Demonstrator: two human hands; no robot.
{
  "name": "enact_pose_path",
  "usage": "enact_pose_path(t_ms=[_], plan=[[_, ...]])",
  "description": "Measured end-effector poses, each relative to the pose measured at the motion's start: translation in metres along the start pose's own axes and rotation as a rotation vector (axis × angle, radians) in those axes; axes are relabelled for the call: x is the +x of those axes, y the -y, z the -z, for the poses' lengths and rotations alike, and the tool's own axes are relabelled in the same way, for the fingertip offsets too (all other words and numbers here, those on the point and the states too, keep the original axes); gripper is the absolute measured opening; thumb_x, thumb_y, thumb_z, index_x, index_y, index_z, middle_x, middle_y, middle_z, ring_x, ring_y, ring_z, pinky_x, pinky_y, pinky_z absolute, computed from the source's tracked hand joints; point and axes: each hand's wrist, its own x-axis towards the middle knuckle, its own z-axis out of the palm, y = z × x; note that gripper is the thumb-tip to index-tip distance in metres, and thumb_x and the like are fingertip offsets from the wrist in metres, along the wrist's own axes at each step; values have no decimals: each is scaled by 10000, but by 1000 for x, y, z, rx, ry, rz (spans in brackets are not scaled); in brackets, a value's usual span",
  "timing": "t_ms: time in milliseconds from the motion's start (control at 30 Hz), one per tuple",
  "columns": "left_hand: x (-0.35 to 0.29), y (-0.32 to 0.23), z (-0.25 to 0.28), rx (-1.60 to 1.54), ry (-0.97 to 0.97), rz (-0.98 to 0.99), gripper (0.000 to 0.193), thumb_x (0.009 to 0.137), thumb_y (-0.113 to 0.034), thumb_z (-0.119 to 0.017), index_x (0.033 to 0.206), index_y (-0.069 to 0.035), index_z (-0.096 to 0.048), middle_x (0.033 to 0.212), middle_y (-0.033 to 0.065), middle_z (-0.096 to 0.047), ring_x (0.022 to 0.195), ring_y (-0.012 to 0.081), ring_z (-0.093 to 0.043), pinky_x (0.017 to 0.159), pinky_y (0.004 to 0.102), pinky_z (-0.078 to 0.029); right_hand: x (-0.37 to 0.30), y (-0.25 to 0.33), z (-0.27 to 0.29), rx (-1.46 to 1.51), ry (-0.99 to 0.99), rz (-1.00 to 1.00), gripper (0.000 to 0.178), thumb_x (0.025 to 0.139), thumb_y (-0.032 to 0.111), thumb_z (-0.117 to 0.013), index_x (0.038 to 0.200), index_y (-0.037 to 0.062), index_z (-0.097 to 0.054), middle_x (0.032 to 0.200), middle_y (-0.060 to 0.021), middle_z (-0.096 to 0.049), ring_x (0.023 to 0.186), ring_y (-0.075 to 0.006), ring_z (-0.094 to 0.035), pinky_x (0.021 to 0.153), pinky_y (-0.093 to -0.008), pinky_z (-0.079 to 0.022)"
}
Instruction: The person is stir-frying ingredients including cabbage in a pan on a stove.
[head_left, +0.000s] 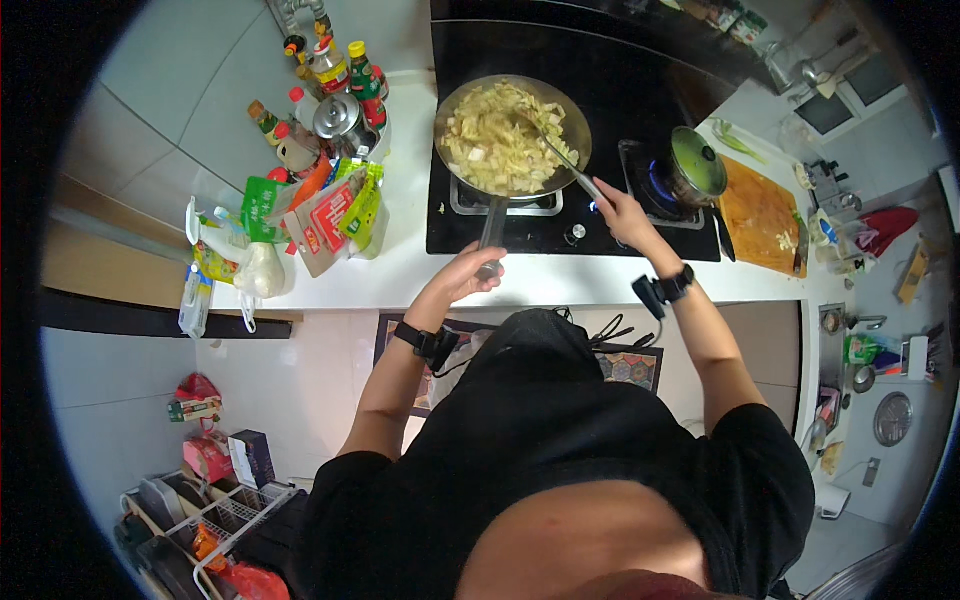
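Observation:
A frying pan (pixel 440 150) sits on the left burner of the black gas stove, full of chopped pale yellow-green vegetable pieces (pixel 500 135) that look like cabbage. My left hand (pixel 470 275) grips the end of the pan's handle, which points toward me. In my right hand (pixel 624 216) is the handle of a metal spatula (pixel 565 163), slanting down into the pan from the right. Its head is partly buried in the food and blurred, so its shape cannot be made out.
On the right burner a lidded pot (pixel 698 168) stands over a blue flame (pixel 658 180). Farther right lie a wooden cutting board (pixel 755 215) with chopped bits and a knife (pixel 724 236). Left of the stove are sauce bottles (pixel 362 75), a metal canister (pixel 340 120) and seasoning packets (pixel 325 225).

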Motion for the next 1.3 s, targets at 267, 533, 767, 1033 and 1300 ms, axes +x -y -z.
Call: enact_pose_path(t_ms=[267, 533, 767, 1033, 1300], plan=[[0, 2, 3, 67, -54, 13, 359, 775, -274, -606, 974, -63, -394, 714, 85, -522, 507, 131, -514, 393, 201, -413, -40, 22, 66, -50, -75, 48, 369, 859, 197, -495, 1219, 121, -468, 983, -197, -585, 719, -258, -606, 656, -305, -465], [-70, -52, -45, 1103, -554, -892, 309, 740, -148, -603, 1005, -31, -496, 792, 105, -502, 741, 250, -524, 653, 367, -410, 12, -11, 19, -409, -269, 13, 370, 852, 201, -474, 1208, 105, -452, 670, -210, -581, 606, -396, -562, 552, -448, -463], [-196, -102, -148, 1374, -745, -1907, 50, 804, -140, -472, 814, -104, -439, 750, 73, -416, 715, 204, -447, 656, 361, -376, -12, 19, 28, 770, 265, -692, 316, 910, 211, -405, 1186, 59, -381, 591, -13, -400, 421, -53, -351, 297, -161, -241], [-224, -99, -166, 310, -533, -2371, 249, 742, -330, -513, 897, -149, -441, 825, 33, -393, 818, 245, -386, 781, 484, -280, -18, 46, 28, 161, 94, -58, 431, 875, 235, -485, 1264, 84, -379, 553, -68, -474, 422, -157, -459, 380, -267, -368], [-265, -106, -153, 1098, -233, -2031, 651, 719, -154, -548, 1275, -326, -255, 986, 15, -357, 775, 132, -371, 588, 280, -274, -48, 86, 69, -585, -98, 116, 275, 815, 215, -551, 951, 54, -374, 631, -186, -581, 595, -378, -573, 535, -470, -449]])
